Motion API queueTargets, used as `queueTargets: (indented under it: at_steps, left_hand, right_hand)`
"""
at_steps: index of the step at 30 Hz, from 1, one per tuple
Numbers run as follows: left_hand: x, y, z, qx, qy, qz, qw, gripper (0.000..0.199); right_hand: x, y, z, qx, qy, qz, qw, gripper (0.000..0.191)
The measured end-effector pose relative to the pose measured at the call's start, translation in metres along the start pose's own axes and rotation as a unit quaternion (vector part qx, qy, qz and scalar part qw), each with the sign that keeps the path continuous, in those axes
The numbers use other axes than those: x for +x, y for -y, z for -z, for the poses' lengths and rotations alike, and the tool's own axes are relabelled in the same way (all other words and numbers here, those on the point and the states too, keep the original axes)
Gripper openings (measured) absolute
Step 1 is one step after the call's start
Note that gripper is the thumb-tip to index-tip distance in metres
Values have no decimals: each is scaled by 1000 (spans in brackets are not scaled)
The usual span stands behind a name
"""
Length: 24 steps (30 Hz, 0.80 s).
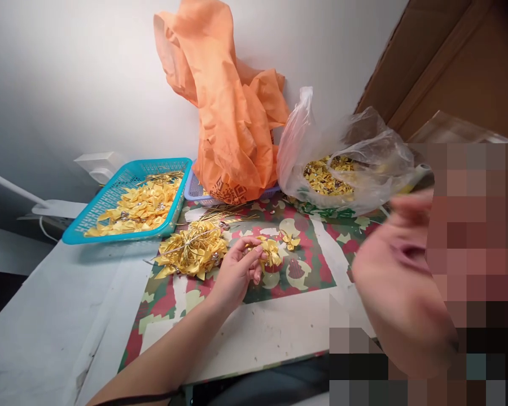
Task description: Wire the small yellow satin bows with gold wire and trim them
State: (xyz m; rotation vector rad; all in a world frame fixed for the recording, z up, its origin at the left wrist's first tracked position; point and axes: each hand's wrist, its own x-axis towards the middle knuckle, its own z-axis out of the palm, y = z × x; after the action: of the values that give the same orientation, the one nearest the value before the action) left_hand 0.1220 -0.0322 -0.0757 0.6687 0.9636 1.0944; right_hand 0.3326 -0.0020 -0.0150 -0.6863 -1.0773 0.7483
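Note:
My left hand [242,262] is closed over the patterned sheet, thumb and fingers pinching a small bunch of yellow ribbon flowers [271,252]. Beside it on the right lies a loose yellow ribbon flower [289,241]. To its left sits a larger heap of yellow ribbon flowers [203,254], with gold wire stems crossing on top. My right hand [393,282] is raised close to the camera at the right, large and blurred. Its fingers are smeared and partly covered by pixelation, so whether it holds anything does not show.
A blue basket [70,234] of yellow flowers stands at the left. Behind are an orange bag [232,129], a purple basket [192,189] and a clear plastic bag [294,152] with gold pieces. Gold wires [224,214] lie before them. Cardboard [457,62] rises at the upper right.

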Motion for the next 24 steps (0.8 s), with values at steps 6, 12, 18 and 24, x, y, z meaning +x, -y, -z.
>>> queueTargets:
  at_steps: [6,12,18,24]
  left_hand:
    - [2,1,1,-7,-16,-17,1000,38]
    - [1,-1,1,13,-30,-5,999,38]
    - [-1,1,0,65,-36,-21,997,37]
    - [-4,1,-3,80,-36,9,996,37]
  right_hand:
    - [0,-54,-5,-333,274,-115,895,35]
    - [-13,-85,8,-367,342,-164,849,24]
    - [-18,-72,1,-154,242,-249,925,47]
    - [-25,-54,-13,-110,201,-260,938,59]
